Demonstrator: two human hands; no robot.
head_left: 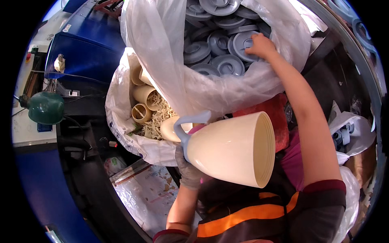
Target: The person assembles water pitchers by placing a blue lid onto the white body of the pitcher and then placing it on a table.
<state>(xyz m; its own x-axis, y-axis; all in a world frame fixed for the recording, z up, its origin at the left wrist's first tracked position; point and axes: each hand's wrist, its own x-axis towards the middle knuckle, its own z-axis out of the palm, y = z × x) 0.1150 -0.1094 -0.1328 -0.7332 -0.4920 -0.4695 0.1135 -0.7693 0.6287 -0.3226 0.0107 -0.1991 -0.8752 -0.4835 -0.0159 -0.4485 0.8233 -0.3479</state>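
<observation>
My left hand [188, 172], in a thin grey glove, holds a cream plastic jug [227, 148] from beneath, near the foot of its blue-grey handle [184, 135]. The jug lies tilted on its side across my front, its wide mouth turned to the right. At the far side, my bare right hand [263, 47] reaches into a big translucent plastic bag [231, 91] full of round grey lids. Its curled fingers grip one grey lid [240, 43] on top of the pile; the fingertips are partly hidden.
Left of the lid bag, a white sack [117, 105] holds cream cylinders and short cream scraps. A green lamp shade [45, 107] and blue machine cabinet [87, 52] stand farther left. At right, a small clear bag [356, 139] contains grey parts. Something red [279, 117] lies behind the jug.
</observation>
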